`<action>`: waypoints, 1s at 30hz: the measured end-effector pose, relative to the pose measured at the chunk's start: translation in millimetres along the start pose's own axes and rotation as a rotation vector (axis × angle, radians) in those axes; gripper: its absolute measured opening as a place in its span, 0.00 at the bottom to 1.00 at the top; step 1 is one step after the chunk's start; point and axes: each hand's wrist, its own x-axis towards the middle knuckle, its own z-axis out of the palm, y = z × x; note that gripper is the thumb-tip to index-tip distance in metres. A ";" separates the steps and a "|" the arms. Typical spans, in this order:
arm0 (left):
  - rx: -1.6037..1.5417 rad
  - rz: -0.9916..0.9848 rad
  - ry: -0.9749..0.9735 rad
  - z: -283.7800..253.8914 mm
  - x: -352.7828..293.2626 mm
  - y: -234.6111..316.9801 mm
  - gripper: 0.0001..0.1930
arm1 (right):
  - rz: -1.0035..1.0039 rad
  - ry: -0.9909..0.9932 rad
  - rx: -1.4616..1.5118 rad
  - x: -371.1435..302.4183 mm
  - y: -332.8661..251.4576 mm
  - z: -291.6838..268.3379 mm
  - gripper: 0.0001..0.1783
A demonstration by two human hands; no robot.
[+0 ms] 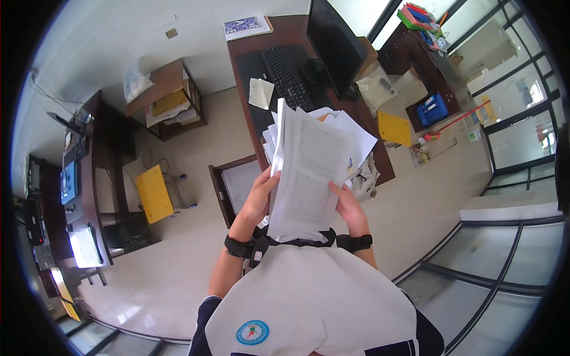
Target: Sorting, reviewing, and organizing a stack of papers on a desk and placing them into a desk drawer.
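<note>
Printed sheets (312, 172) are gathered in one uneven bundle at the near end of the table (386, 165). The left hand (259, 196) grasps the bundle's left edge, the right hand (349, 206) its right edge, both thumbs on the front. Behind it, loose papers (363, 139) appear fanned, not yet squared; the drawer (220, 188) stands open, with white paper (243, 178) inside.

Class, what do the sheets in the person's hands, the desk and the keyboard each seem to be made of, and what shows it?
Sheets: paper, matte white; thin, layered edges and print show it.
Desk: probably wood or wood-look board, dark reddish-brown; the colour suggests it, but veneer is possible.
Keyboard: likely plastic, black; its rows of moulded-looking keys suggest it.
</note>
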 end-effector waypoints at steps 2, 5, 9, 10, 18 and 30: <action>0.032 -0.022 -0.004 3.5 -2.3 0.4 0.17 | 0.016 -0.041 0.024 4.0 2.0 -2.0 0.26; 0.111 -0.012 -0.039 6.5 3.5 -1.2 0.19 | -0.004 -0.130 0.041 9.0 -6.0 -0.9 0.26; 0.086 0.082 -0.218 5.3 18.8 9.9 0.30 | -0.323 -0.022 -0.088 14.9 -29.9 -6.9 0.22; 0.098 0.078 -0.220 9.3 23.3 12.6 0.30 | -0.327 -0.022 -0.076 16.5 -37.1 -9.2 0.22; 0.402 0.259 0.277 34.3 92.5 -23.5 0.22 | -0.839 0.044 -0.510 30.7 -94.7 -13.5 0.21; 0.550 0.182 0.429 14.1 130.9 -105.4 0.22 | -0.521 -0.131 -0.612 89.9 -77.9 -86.0 0.13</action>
